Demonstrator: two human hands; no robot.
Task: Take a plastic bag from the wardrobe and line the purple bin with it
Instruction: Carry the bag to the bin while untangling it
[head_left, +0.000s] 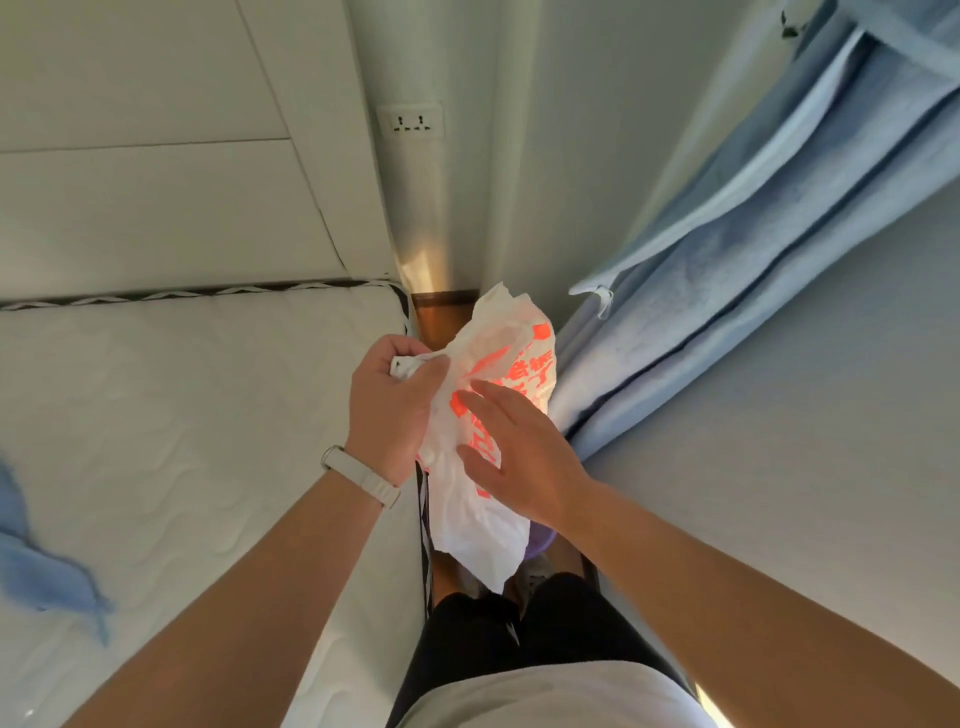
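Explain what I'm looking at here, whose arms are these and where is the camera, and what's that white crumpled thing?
There is no machine here. The single picture comes from a camera worn on a person's head, looking down at their own bare arms. The left hand, with a pale wristband, grips a bunched end of a crumpled white plastic bag with orange print. The right hand rests open against the bag's side. A white quilted mattress lies on the left, a light blue fabric curtain hangs on the right. A sliver of a purple bin peeks out below the bag.

Two hands (395, 400), one plastic bag (483, 415), perhaps one purple bin (540, 543).
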